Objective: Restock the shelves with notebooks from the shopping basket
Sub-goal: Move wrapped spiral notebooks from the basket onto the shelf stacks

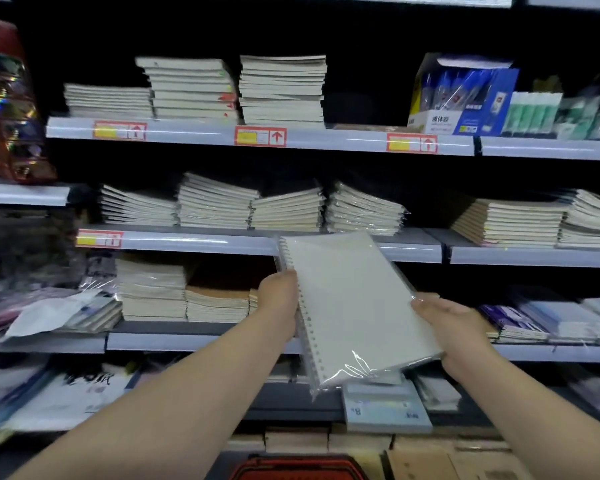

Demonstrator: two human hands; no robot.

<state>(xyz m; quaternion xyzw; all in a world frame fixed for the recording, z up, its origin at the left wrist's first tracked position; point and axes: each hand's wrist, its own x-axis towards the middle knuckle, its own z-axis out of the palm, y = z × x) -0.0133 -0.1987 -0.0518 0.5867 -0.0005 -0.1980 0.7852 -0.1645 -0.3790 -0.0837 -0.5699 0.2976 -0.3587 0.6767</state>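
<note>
1. At the far left edge, a red foil package with a rainbow shimmer (6, 109) stands on a grey ledge.
2. Left of centre, long grey metal shelves (187, 133) with red-and-yellow price tags (120, 130) carry flat stacks of cream-paged notebooks (191, 88), several of them wrapped in clear film.
3. Near the middle, the left hand (279, 303) reaches forward on a bare arm and grips the coil edge of a notebook, its fingers curled round that edge.
4. Low at the bottom edge, the rim of a red plastic shopping basket (298, 469) shows; only this top part is in view.
5. Just right of centre, the white spiral-bound notebook in clear plastic wrap (354, 306) is held up in the air between both hands. It tilts, coil side to the left, and its top corner overlaps the front rail of the middle shelf. It rests on no shelf.
6. Right of it, the right hand (454, 327) grasps the notebook's lower right edge, fingers wrapped beneath it.
7. Up at the right, a blue and white cardboard display box (465, 95) sits on the upper shelf beside pale green packets (530, 114).
</note>
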